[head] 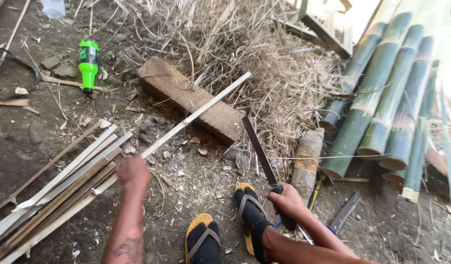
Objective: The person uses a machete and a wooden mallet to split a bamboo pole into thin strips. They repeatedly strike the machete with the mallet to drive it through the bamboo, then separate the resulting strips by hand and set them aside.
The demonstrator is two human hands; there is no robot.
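Bamboo strip (196, 114), long, thin and pale, is lying slantwise from the left hand (132, 172) up to the right, its far end passing over the wooden block (191, 100) and sticking out past it above the dry straw. Near end is going into the left hand, which is blurred; fingers are looking closed around the strip, but grip detail is not clear. Left forearm is showing a dark mark low in frame.

Right hand (286, 199) is wrapping its fingers tight around the dark handle of a machete (258, 151). Blade is pointing up and left, tip sitting just beside the near right corner of the wooden block, apart from the strip. Cannot tell if the blade is touching the block.

Block is lying tilted on the dirt, straw pile (264, 58) behind and to its right. Stack of split bamboo slats (59, 188) is lying on the ground at left, just beside the left hand. Green plastic bottle (88, 64) is lying on the dirt at upper left, well apart from the hands. Thick green bamboo poles (386, 98) are leaning in a bundle at right, cut ends facing down. Short log (307, 161) is lying between the poles and the machete blade. Two feet in dark socks and yellow-soled sandals (247, 210) are resting on the ground between the arms, wood chips scattered around them. Flat metal piece (346, 210) is lying on the dirt right of the right wrist.
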